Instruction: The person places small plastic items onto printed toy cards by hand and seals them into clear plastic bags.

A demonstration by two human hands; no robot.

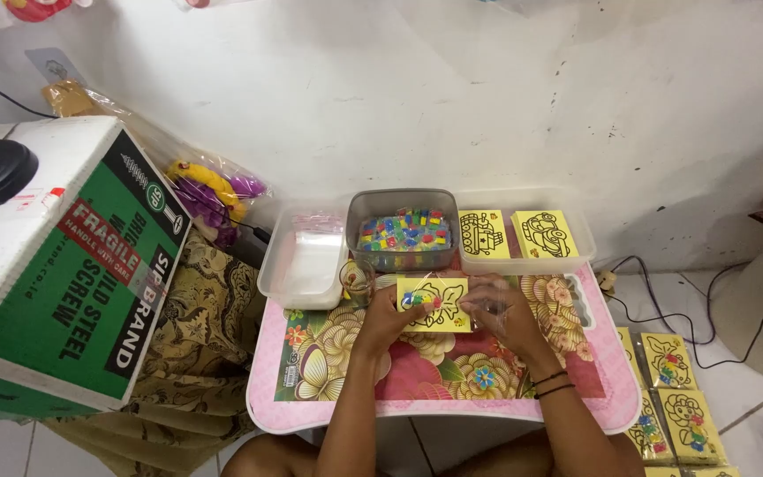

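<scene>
Both hands met over the middle of the small floral tabletop (576, 389), toward its far edge. The left hand (388, 316) pinched the near left edge of a yellow picture card (434, 305) with a few small coloured pieces on it, seemingly to keep it level. The right hand (498, 309) closed on the card's right side, where something clear and crinkled, likely a plastic sleeve (486, 306), blurred the fingers; its exact grip was hard to make out. Along the far edge stood a grey tub of coloured pieces (404, 231), a clear tray of sleeves (304, 256) and a tray of blank yellow cards (523, 234), all within easy reach. Finished cards (677, 397) lay on the floor at right, partly cut off.
</scene>
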